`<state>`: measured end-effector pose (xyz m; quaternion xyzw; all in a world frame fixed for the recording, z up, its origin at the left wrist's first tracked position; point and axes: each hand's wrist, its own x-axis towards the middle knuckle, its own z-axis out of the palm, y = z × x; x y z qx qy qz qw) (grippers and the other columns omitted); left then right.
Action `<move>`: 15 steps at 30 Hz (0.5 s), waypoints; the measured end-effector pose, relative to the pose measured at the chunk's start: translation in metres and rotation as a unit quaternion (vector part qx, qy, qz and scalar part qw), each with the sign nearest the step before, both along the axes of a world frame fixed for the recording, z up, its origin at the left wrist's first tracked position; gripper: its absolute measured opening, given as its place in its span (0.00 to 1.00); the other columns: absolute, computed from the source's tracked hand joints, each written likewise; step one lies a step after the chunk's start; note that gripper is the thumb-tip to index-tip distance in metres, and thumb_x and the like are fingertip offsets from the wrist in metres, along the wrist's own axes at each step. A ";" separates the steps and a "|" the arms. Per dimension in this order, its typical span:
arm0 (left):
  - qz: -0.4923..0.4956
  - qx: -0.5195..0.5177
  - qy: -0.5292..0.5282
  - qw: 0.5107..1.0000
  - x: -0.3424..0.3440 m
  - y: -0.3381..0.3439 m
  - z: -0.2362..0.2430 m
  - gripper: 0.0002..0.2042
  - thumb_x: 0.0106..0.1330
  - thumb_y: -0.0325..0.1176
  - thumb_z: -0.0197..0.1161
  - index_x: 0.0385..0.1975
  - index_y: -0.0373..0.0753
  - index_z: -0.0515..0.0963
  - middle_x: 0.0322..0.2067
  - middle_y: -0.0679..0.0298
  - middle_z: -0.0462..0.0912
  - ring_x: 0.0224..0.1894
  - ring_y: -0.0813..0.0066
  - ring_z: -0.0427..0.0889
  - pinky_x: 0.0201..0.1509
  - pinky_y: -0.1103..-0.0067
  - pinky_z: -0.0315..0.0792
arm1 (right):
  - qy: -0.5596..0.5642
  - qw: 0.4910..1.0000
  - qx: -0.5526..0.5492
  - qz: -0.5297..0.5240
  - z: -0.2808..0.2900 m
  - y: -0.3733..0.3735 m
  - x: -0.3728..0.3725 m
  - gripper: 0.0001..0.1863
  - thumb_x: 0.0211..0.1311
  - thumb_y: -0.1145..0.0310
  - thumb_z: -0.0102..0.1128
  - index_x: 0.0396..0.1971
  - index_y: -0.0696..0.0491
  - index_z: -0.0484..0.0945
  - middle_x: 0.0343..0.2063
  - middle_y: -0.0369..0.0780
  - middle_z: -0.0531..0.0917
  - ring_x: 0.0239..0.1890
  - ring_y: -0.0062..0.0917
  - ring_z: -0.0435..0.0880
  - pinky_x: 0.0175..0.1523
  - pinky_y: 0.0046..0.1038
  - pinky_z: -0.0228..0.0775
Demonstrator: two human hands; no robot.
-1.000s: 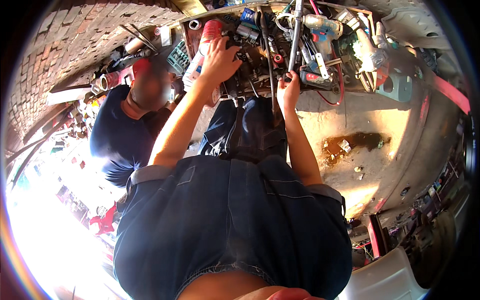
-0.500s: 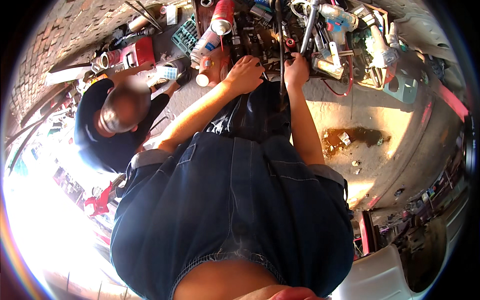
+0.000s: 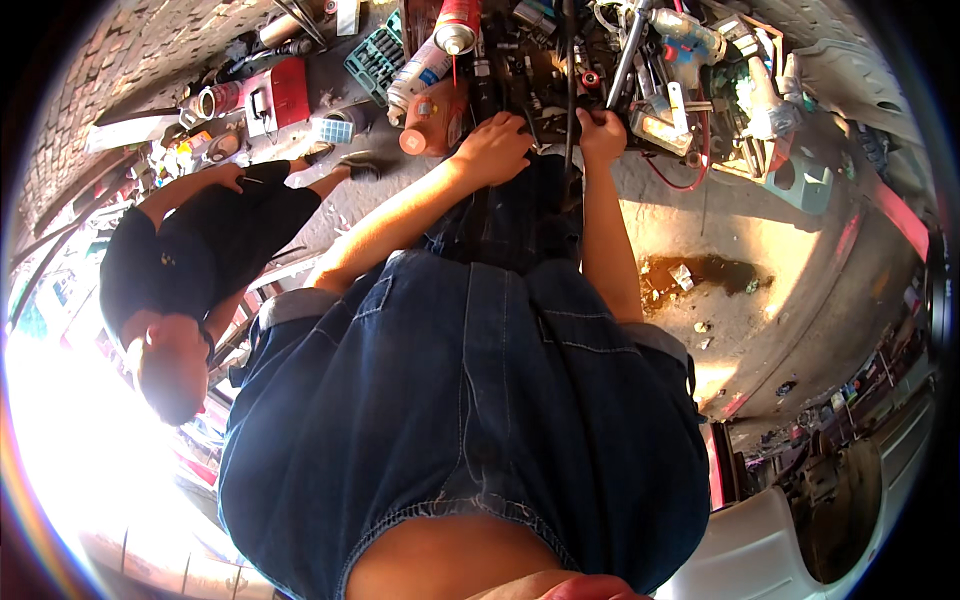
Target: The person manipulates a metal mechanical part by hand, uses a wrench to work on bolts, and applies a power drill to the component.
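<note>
My left hand (image 3: pixel 492 150) is closed at the near edge of the tool crate, fingertips among dark tools; what they grip is hidden. To its right, my right hand (image 3: pixel 602 137) is closed on the lower end of a long silver bar (image 3: pixel 629 60). A dark rod (image 3: pixel 569 80) runs between my hands. Just left of them stand a red spray can (image 3: pixel 457 22), a white-and-blue can (image 3: pixel 418 75) and an orange bottle (image 3: pixel 435 115). A pale power tool (image 3: pixel 683 35) and assorted hand tools lie right of the bar.
At left a co-worker (image 3: pixel 180 250) bends low beside a red metal box (image 3: pixel 275 100) and a green socket case (image 3: pixel 375 65). A brick wall (image 3: pixel 90 120) curves behind. Concrete floor (image 3: pixel 760 230) with a dark puddle lies at right. A white plastic panel (image 3: pixel 745 540) is bottom right.
My left hand has left the red can and come down to the right to the crate's edge. My right hand is slightly higher and farther right. The co-worker has bent lower and farther left.
</note>
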<state>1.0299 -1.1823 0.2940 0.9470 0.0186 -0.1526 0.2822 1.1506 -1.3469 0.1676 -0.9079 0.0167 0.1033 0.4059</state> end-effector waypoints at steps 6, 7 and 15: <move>0.150 -0.298 0.084 0.939 0.012 0.004 0.008 0.13 0.59 0.37 0.63 0.41 0.38 0.80 0.46 0.53 0.78 0.48 0.64 0.78 0.51 0.72 0.72 | -0.198 0.974 0.112 0.009 0.101 -0.016 -0.021 0.12 0.44 0.72 0.73 0.22 0.56 0.75 0.20 0.37 0.73 0.23 0.29 0.71 0.29 0.32 0.64; 0.197 -0.391 0.121 0.891 0.019 0.004 0.015 0.13 0.61 0.37 0.62 0.42 0.38 0.80 0.47 0.53 0.79 0.48 0.66 0.79 0.50 0.74 0.73 | -0.203 0.974 0.102 0.023 0.128 -0.015 -0.023 0.12 0.45 0.73 0.73 0.22 0.56 0.75 0.21 0.37 0.73 0.24 0.28 0.70 0.30 0.31 0.64; 0.254 -0.820 0.054 0.510 0.083 -0.010 0.147 0.21 0.69 0.38 0.55 0.58 0.34 0.68 0.50 0.54 0.77 0.53 0.66 0.78 0.58 0.72 0.73 | -0.398 0.900 0.110 0.137 0.272 -0.003 -0.017 0.16 0.39 0.74 0.78 0.26 0.53 0.77 0.29 0.36 0.75 0.34 0.27 0.73 0.40 0.26 0.67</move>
